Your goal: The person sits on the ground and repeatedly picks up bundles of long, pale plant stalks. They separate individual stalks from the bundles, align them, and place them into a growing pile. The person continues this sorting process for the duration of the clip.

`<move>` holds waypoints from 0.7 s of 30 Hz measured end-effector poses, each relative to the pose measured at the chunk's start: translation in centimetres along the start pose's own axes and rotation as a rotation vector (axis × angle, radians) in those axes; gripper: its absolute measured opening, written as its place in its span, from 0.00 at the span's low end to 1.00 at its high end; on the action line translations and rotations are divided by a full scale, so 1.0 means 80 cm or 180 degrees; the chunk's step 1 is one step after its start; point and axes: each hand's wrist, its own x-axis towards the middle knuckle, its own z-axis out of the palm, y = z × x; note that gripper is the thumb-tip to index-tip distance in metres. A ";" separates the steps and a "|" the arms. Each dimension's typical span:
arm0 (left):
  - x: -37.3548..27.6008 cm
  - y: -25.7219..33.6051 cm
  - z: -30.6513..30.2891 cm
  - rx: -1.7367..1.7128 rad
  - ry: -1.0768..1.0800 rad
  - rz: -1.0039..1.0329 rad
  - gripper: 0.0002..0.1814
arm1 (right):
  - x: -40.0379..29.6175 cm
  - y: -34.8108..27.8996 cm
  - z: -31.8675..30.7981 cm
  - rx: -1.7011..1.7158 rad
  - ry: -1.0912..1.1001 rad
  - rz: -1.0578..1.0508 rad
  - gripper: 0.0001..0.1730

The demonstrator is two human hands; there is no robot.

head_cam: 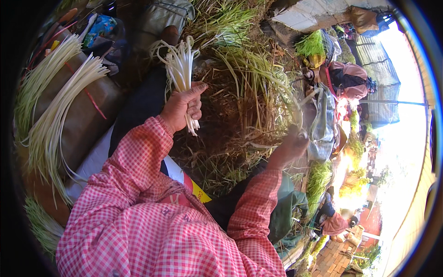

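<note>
My left hand (186, 105) is closed around a bunch of pale, thin stalks (180, 69), whose short ends stick out below the fist. My right hand (296, 140) is blurred, at the right edge of a heap of grassy stalks and dry leaves (254, 90). A pale strand seems to run up from its fingers, but what it holds is not clear. Two bundles of long whitish-green stalks (65, 100) lie at the left over a brown surface (93, 114), beside red ties (90, 98).
More green stalks (228, 24) lie at the top. A grey plastic sheet (322, 128) is right of my right hand. A person in a pink top (353, 81) is at the upper right, another person (335, 221) at the lower right. Green sacking (285, 207) lies beside my right sleeve.
</note>
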 end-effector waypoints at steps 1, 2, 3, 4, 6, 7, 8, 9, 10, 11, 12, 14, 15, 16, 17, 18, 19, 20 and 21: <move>0.000 0.000 0.003 0.0015 -0.0012 -0.0006 0.08 | 0.002 -0.006 0.010 0.0285 -0.0461 0.0247 0.09; -0.002 0.003 0.007 0.0029 -0.0023 -0.0009 0.08 | 0.007 0.008 0.012 -0.0639 -0.1407 0.0353 0.10; -0.002 0.006 0.014 0.0035 -0.0047 0.0008 0.08 | 0.013 0.031 0.013 -0.1571 -0.2338 0.0442 0.10; 0.004 0.009 0.016 0.0022 -0.0100 0.0054 0.08 | 0.005 0.040 0.013 -0.1341 -0.2266 -0.0613 0.11; 0.007 0.011 0.012 0.0003 -0.0103 0.0131 0.09 | -0.015 0.014 0.007 0.0086 -0.1400 -0.0299 0.14; 0.002 0.007 0.007 0.0001 -0.0070 0.0114 0.09 | -0.027 -0.011 0.001 0.0802 -0.1011 -0.0344 0.15; 0.001 0.008 0.007 0.0001 -0.0064 0.0129 0.08 | -0.038 -0.014 0.000 0.1144 -0.1031 0.0247 0.17; -0.001 0.008 0.007 0.0003 -0.0013 0.0091 0.08 | -0.047 -0.018 0.004 0.0941 -0.1533 0.0969 0.18; -0.001 0.009 0.012 -0.0012 0.0001 0.0068 0.08 | -0.055 -0.018 0.003 0.0744 -0.2169 0.1410 0.18; -0.001 0.008 0.016 -0.0027 0.0015 0.0045 0.07 | -0.066 -0.018 -0.002 0.0530 -0.2798 0.1851 0.17; -0.002 0.008 0.009 -0.0035 0.0015 0.0058 0.07 | -0.085 -0.031 -0.005 0.1014 -0.3063 0.2026 0.16; -0.006 0.006 0.004 -0.0024 0.0104 0.0052 0.07 | -0.129 -0.045 -0.015 0.1492 -0.3369 0.2230 0.15; -0.004 0.007 0.004 -0.0010 0.0071 0.0036 0.08 | -0.139 -0.047 -0.013 0.1511 -0.3394 0.2079 0.15; 0.002 0.005 0.007 -0.0097 -0.0035 0.0011 0.08 | -0.134 -0.023 -0.005 0.0763 -0.3228 0.2046 0.15; 0.001 0.002 0.013 -0.0050 -0.0085 -0.0048 0.07 | -0.136 -0.003 -0.006 0.0850 -0.2891 0.1947 0.14; 0.000 0.004 0.011 -0.0002 -0.0087 -0.0016 0.07 | -0.140 -0.005 -0.004 0.1183 -0.2450 0.1802 0.13; -0.007 0.003 0.006 0.0042 -0.0011 -0.0027 0.07 | -0.147 -0.019 -0.008 0.1480 -0.2025 0.1742 0.12; -0.005 0.006 0.007 0.0029 0.0061 -0.0002 0.07 | -0.140 -0.038 -0.009 0.1490 -0.2122 0.1295 0.11; -0.006 0.003 0.002 0.0065 0.0106 -0.0008 0.07 | -0.138 -0.041 -0.004 0.1253 -0.2256 0.1386 0.11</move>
